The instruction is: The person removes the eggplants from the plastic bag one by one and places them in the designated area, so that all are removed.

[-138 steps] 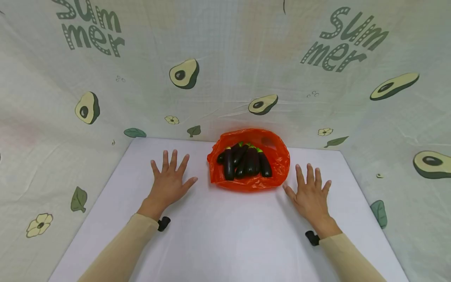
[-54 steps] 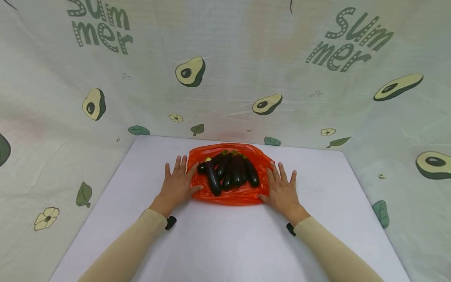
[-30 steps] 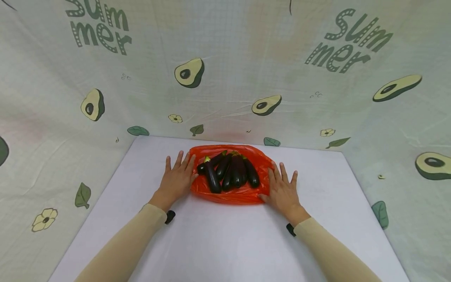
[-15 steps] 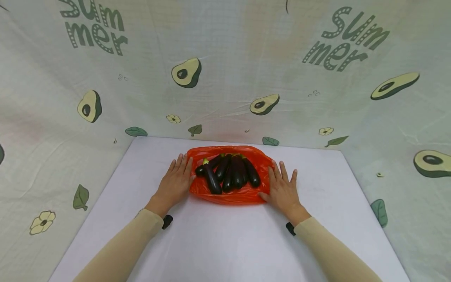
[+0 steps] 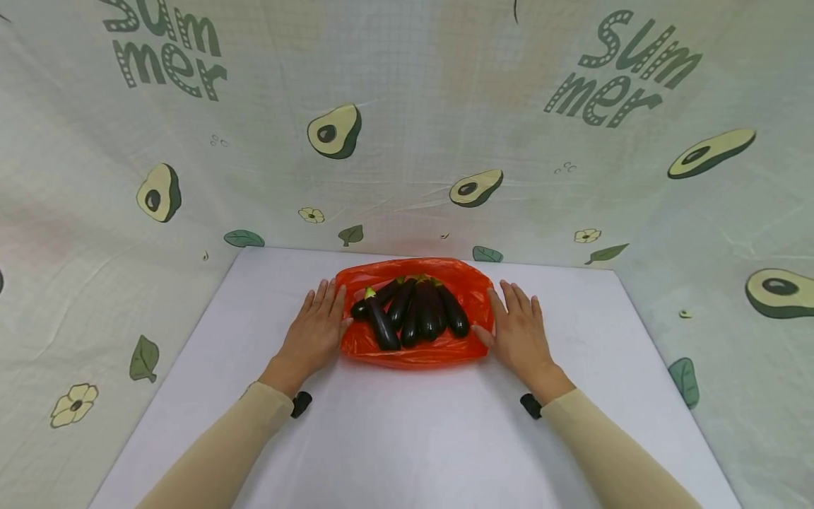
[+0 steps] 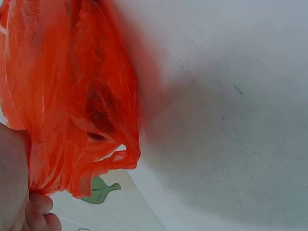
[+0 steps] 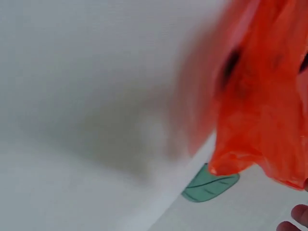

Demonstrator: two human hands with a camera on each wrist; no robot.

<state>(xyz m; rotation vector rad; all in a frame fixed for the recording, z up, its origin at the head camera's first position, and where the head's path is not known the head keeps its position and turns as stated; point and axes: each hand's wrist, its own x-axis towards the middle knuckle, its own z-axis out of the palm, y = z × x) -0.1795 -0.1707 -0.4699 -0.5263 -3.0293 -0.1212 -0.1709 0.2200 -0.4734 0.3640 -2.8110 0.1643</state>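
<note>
A red plastic bag (image 5: 416,359), its mouth spread wide, holds several dark purple eggplants (image 5: 429,311) with green caps. One eggplant (image 5: 381,322) lies slanted at the left front of the pile. My left hand (image 5: 311,332) rests along the bag's left side, fingers straight and close together, touching the plastic. On the opposite side, my right hand (image 5: 521,336) is at the bag's right edge with fingers extended and thumb reaching over the rim; whether it touches is unclear. Both wrist views show the bag's crinkled side close up, with only parts of the fingers visible.
The bag stands on a white table (image 5: 413,438), near its back edge. Behind and at both sides hangs a pale cloth (image 5: 407,141) printed with avocados, leaves and lettering. A small black device (image 5: 302,404) sits at my left wrist, another black device (image 5: 531,406) at my right.
Since the first frame the bag has come left and toward me, its rim lower and wider. My left fingers have drawn together. Just now my right hand has shifted slightly right, its thumb higher.
</note>
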